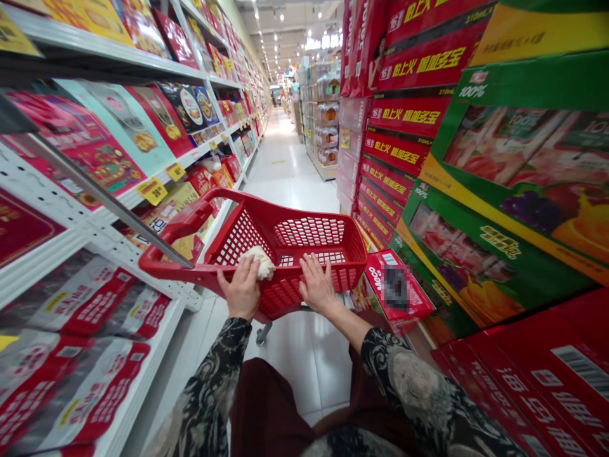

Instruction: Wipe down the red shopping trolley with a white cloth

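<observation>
A red plastic shopping cart (pixel 311 219) with perforated basket walls stands sideways just ahead of me. My left hand (pixel 241 289) is closed over its near rim and holds a crumpled white cloth (pixel 259 261), which is pressed against that rim. Further right, my right hand (pixel 316 284) grips the same rim, fingers over the top and thumb on the outer side. The cart's red handle (pixel 183 225) extends to the left, with a grey metal bar (pixel 128 212) slanting across it. Part of the cloth is hidden under my left fingers.
Shelves (pixel 95 216) of boxed and bagged goods line the left side. Tall stacks of red drink cartons (pixel 394 146) and green juice boxes (pixel 476 254) rise close on the right. A red box (pixel 419 298) lies beside the basket. The tiled aisle (pixel 278 139) stretches ahead.
</observation>
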`<state>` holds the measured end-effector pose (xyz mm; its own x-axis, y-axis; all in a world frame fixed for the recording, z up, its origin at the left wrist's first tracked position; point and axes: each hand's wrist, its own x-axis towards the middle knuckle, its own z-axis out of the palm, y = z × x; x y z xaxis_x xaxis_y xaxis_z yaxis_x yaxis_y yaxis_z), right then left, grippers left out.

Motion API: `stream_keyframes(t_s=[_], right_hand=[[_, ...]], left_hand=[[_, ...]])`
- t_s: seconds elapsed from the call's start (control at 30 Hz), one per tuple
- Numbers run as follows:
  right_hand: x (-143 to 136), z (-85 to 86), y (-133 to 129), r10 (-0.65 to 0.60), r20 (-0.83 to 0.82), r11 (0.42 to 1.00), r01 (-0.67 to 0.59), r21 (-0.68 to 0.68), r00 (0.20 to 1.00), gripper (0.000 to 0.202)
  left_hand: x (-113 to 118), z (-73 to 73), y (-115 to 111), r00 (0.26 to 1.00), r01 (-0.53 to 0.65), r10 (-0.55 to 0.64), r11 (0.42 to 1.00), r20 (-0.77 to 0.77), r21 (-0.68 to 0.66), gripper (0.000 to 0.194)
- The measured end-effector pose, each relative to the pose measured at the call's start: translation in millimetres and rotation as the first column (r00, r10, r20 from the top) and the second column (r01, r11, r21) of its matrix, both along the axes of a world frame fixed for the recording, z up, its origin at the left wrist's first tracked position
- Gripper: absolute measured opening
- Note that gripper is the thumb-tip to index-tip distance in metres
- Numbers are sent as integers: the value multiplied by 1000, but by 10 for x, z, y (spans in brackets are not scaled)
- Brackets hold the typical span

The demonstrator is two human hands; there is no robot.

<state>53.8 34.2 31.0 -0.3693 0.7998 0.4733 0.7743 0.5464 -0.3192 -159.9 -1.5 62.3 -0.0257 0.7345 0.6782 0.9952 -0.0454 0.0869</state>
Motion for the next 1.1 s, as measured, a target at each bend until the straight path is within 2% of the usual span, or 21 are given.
stream_keyframes(t_s=[0.17,0.27,0.4,0.47,0.63,0.73,0.83,0.97,1.1], right_hand=[[-87,4,-71,60,8,998,-60,11,998,56],[-74,-10,-75,66,0,998,-66,2,998,55],[-52,-26,-68,62,-16,998,-62,-8,998,55],[-72,-12,-79,70,-27,998,-70,2,997,54],[-182,148,-120,162,-42,986,-160,47,986,52],[-230,275,-114,193,-32,981,-192,23,981,53],[-279,345,-86,194,-28,981,-194,-1,981,51],[-399,313,-48,141,-26,990,-141,-29,990,51],[-494,220,-22,106,-2,994,-106,-30,994,46]], left_hand=[[396,-152,65,992,123,-125,989,-24,-78,43],[373,-124,57,990,140,-142,988,-17,-71,42],[175,-39,5,997,78,-77,995,9,-67,41],[164,-44,-10,998,65,-65,996,3,-63,41],[471,-203,26,988,156,-157,984,-6,-82,44],[583,-261,44,975,219,-215,971,49,-98,54],[499,-247,21,964,252,-244,965,108,-71,66],[322,-191,-63,958,282,-275,956,83,-81,72],[328,-154,-131,978,208,-210,964,2,-166,77]])
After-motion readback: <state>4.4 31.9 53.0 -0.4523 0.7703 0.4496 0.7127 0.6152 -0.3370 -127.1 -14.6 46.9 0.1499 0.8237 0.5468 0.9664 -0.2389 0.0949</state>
